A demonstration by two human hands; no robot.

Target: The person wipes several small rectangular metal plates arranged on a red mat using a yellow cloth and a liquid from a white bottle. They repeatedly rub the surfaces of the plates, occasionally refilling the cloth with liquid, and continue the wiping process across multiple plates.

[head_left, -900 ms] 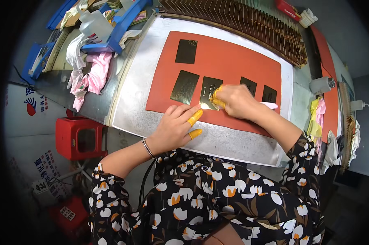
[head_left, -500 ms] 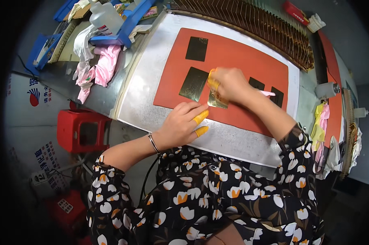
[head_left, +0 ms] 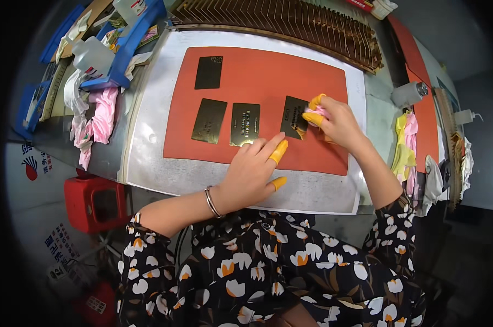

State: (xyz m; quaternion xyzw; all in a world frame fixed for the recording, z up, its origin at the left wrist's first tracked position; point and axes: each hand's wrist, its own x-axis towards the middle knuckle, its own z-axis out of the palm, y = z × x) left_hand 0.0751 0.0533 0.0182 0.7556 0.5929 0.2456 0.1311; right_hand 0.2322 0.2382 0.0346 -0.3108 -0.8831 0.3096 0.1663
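Note:
Several dark gold rectangular plates lie on an orange mat [head_left: 323, 87]. My right hand [head_left: 334, 122], with yellow finger cots, presses a small pink-white wad [head_left: 316, 111] onto the rightmost plate [head_left: 293, 117]. My left hand [head_left: 252, 174] rests flat on the mat's near edge, fingers spread, its yellow-capped fingertips just below the middle plate [head_left: 244, 123]. Another plate [head_left: 209, 120] lies to its left and one [head_left: 209, 72] lies farther back.
The mat lies on a white sheet [head_left: 148, 136] on a grey bench. A rack of brown slats [head_left: 290, 22] runs along the back. Blue trays [head_left: 129, 38], a bottle and pink cloths [head_left: 99, 120] sit left. Cloths [head_left: 404, 147] hang right; a red stool [head_left: 94, 204] stands below.
My right hand has shifted right from the middle plate onto the rightmost plate. My left hand moved right along the mat's near edge. The view has also shifted.

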